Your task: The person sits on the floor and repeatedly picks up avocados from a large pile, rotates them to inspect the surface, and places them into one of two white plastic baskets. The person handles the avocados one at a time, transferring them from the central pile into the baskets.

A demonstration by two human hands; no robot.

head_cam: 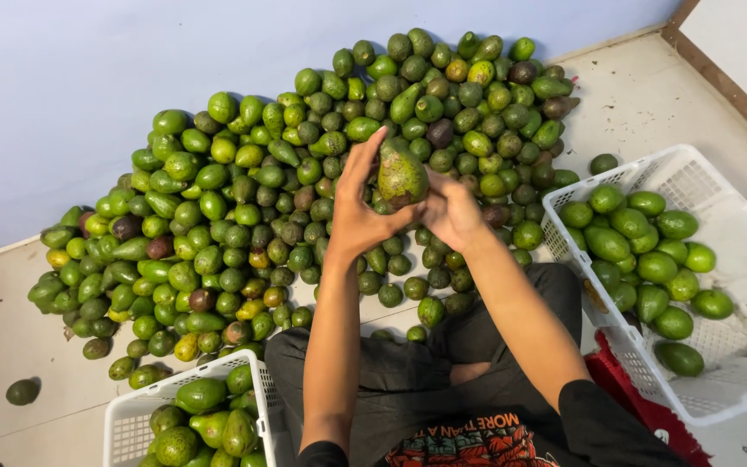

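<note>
Both my hands hold one large green avocado [401, 175] with a brownish patch, raised above the heap. My left hand [360, 207] cups its left side with fingers stretched upward. My right hand [453, 212] grips it from the lower right. Beneath and beyond lies a big pile of avocados [244, 207] on the floor, mostly green, a few dark or yellowish. I sit cross-legged in dark trousers, knees below the hands.
A white plastic crate [737, 346] at the right holds several green avocados. Another white crate [127, 419] at the lower left holds several more. A red item [616, 380] lies under the right crate. One stray avocado [22, 392] sits at far left. A pale wall backs the pile.
</note>
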